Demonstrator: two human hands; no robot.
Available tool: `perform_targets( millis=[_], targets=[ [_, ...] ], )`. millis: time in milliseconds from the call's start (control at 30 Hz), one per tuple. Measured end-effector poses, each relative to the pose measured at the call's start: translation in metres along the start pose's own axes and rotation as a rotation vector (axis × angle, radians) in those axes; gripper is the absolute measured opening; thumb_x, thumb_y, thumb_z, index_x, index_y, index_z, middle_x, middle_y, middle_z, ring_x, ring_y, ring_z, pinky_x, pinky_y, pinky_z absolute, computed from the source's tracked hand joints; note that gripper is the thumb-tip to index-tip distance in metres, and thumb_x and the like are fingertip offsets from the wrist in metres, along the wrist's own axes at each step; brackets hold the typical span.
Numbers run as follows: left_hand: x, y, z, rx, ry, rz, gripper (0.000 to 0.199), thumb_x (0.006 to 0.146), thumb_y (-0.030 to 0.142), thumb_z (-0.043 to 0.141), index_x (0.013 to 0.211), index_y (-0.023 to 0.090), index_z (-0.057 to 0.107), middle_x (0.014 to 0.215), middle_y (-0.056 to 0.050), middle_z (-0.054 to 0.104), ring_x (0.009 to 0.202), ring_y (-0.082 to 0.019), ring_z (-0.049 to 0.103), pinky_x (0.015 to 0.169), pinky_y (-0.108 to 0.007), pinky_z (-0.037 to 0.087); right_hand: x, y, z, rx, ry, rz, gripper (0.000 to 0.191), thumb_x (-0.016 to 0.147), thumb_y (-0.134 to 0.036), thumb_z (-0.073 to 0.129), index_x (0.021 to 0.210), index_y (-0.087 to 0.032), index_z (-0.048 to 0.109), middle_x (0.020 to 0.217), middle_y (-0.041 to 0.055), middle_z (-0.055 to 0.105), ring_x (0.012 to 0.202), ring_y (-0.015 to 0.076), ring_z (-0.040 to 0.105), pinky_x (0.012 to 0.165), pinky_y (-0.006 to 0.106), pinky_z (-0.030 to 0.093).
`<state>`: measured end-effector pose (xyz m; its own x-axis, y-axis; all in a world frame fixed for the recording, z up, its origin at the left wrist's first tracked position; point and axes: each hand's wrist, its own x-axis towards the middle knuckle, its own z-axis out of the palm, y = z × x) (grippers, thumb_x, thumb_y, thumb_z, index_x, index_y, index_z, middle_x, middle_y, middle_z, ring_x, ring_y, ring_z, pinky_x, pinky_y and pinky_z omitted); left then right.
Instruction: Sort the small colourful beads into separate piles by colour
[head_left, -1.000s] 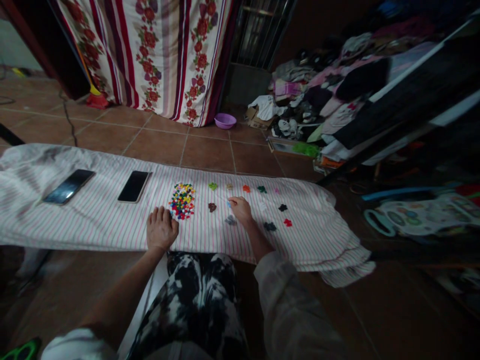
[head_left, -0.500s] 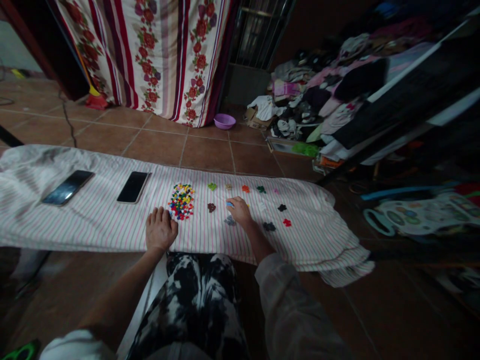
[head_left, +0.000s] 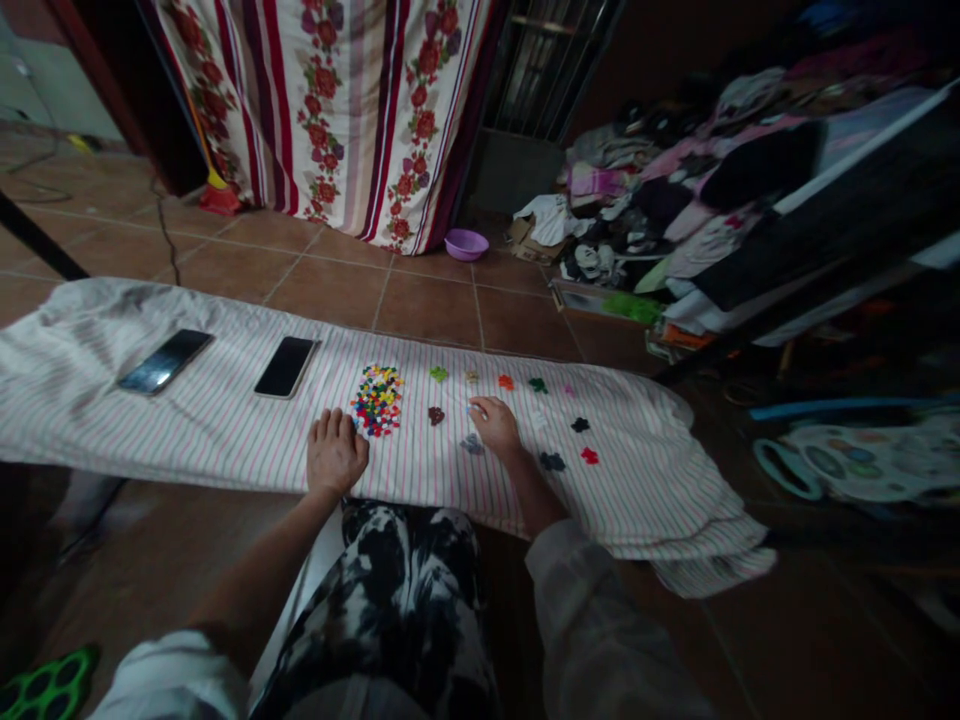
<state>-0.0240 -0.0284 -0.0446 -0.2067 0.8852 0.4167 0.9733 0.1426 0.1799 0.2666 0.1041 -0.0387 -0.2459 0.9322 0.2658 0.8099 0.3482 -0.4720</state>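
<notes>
My left hand (head_left: 336, 452) lies flat on the striped cloth (head_left: 247, 440), holding nothing. Just beyond its fingertips is a heap of small multicoloured pieces (head_left: 377, 402). My right hand (head_left: 496, 425) rests lower right of the heap, its fingers pinched together. Small blue pieces (head_left: 472, 408) show at its fingertips; whether one is held is hidden. Around that hand lie little single-colour groups: brown pieces (head_left: 436, 416), grey pieces (head_left: 472, 444), lime green pieces (head_left: 438, 374), orange pieces (head_left: 505, 382), dark green pieces (head_left: 538, 385), black pieces (head_left: 580, 425) and red pieces (head_left: 589, 456).
Two phones, a left one (head_left: 166, 362) and a nearer one (head_left: 286, 366), lie on the cloth's left half. On the tiled floor beyond are a purple basin (head_left: 466, 245), a broom (head_left: 220, 198) and piled clothes (head_left: 637, 200). A curtain (head_left: 360, 120) hangs behind.
The whole view has shifted, so the cloth and things on it appear farther right. My left hand stays flat beside the heap; my right hand stays at the blue pieces with fingers pinched.
</notes>
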Motion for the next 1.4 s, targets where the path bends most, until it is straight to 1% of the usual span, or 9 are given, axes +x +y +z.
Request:
perform_targets(
  millis=[133, 267, 400, 533, 633, 733, 933, 1167, 1400],
  targets=[
    [0.001, 0.0, 0.0, -0.005, -0.013, -0.01, 0.043, 0.083, 0.03, 0.041, 0.114, 0.007, 0.059, 0.128, -0.019, 0.056, 0.127, -0.034, 0.044, 0.105, -0.046, 0.032, 0.004, -0.016, -0.003, 0.012, 0.071, -0.015, 0.023, 0.086, -0.024, 0.05, 0.098, -0.019, 0.069, 0.097, 0.0087, 0.068, 0.091, 0.0202, 0.06, 0.086, 0.032, 0.046],
    [0.001, 0.0, 0.0, -0.006, -0.022, -0.013, 0.044, 0.082, 0.03, 0.041, 0.115, 0.007, 0.059, 0.129, -0.019, 0.056, 0.127, -0.034, 0.044, 0.105, -0.046, 0.032, 0.011, -0.044, 0.004, 0.087, 0.06, -0.107, 0.023, 0.087, -0.022, 0.049, 0.097, -0.019, 0.07, 0.094, 0.0073, 0.067, 0.09, 0.0187, 0.06, 0.085, 0.03, 0.045],
    [0.001, 0.0, -0.001, -0.005, -0.018, -0.014, 0.043, 0.082, 0.029, 0.041, 0.115, 0.008, 0.059, 0.13, -0.019, 0.055, 0.128, -0.034, 0.044, 0.106, -0.047, 0.032, 0.019, -0.075, 0.021, 0.117, -0.035, -0.187, 0.022, 0.088, -0.019, 0.05, 0.096, -0.021, 0.07, 0.091, 0.0049, 0.067, 0.087, 0.0166, 0.059, 0.083, 0.028, 0.045],
    [0.0, 0.0, -0.001, -0.04, -0.017, -0.032, 0.043, 0.082, 0.029, 0.041, 0.116, 0.009, 0.058, 0.13, -0.019, 0.055, 0.129, -0.033, 0.043, 0.106, -0.047, 0.031, 0.026, -0.101, 0.037, 0.079, -0.174, -0.227, 0.023, 0.09, -0.019, 0.05, 0.096, -0.022, 0.071, 0.094, 0.0048, 0.067, 0.093, 0.016, 0.058, 0.087, 0.027, 0.042],
    [0.0, 0.0, 0.001, -0.076, -0.019, -0.038, 0.044, 0.082, 0.029, 0.042, 0.118, 0.009, 0.057, 0.131, -0.019, 0.054, 0.13, -0.033, 0.042, 0.106, -0.049, 0.03, 0.029, -0.117, 0.045, 0.037, -0.247, -0.247, 0.024, 0.091, -0.019, 0.049, 0.097, -0.022, 0.071, 0.097, 0.005, 0.066, 0.096, 0.0161, 0.057, 0.09, 0.027, 0.041],
    [0.0, 0.0, 0.001, -0.095, -0.018, -0.039, 0.044, 0.082, 0.029, 0.042, 0.119, 0.01, 0.056, 0.131, -0.019, 0.054, 0.131, -0.033, 0.041, 0.106, -0.05, 0.029, 0.031, -0.129, 0.048, -0.008, -0.293, -0.26, 0.025, 0.091, -0.019, 0.049, 0.099, -0.022, 0.072, 0.097, 0.0052, 0.066, 0.095, 0.0165, 0.056, 0.089, 0.027, 0.04],
    [0.001, 0.0, -0.001, -0.079, -0.031, -0.035, 0.043, 0.082, 0.029, 0.041, 0.116, 0.008, 0.058, 0.13, -0.02, 0.054, 0.13, -0.033, 0.041, 0.106, -0.047, 0.029, 0.036, -0.139, 0.048, -0.121, -0.367, -0.229, 0.026, 0.09, -0.019, 0.048, 0.1, -0.022, 0.072, 0.096, 0.0062, 0.065, 0.093, 0.0174, 0.057, 0.086, 0.026, 0.04],
    [0.001, 0.0, -0.001, -0.071, -0.031, -0.029, 0.043, 0.082, 0.029, 0.042, 0.116, 0.008, 0.058, 0.131, -0.02, 0.054, 0.13, -0.034, 0.042, 0.105, -0.047, 0.03, 0.039, -0.138, 0.051, -0.179, -0.324, -0.16, 0.028, 0.093, -0.022, 0.044, 0.096, -0.019, 0.072, 0.095, 0.0086, 0.065, 0.093, 0.0182, 0.055, 0.084, 0.027, 0.039],
    [0.001, 0.001, -0.001, -0.083, -0.027, -0.038, 0.043, 0.082, 0.029, 0.041, 0.117, 0.008, 0.057, 0.13, -0.02, 0.054, 0.13, -0.033, 0.041, 0.106, -0.048, 0.03, 0.038, -0.149, 0.055, -0.171, -0.32, -0.154, 0.02, 0.09, -0.025, 0.053, 0.101, -0.02, 0.068, 0.102, 0.0087, 0.063, 0.098, 0.0194, 0.054, 0.087, 0.028, 0.039]
  ],
)
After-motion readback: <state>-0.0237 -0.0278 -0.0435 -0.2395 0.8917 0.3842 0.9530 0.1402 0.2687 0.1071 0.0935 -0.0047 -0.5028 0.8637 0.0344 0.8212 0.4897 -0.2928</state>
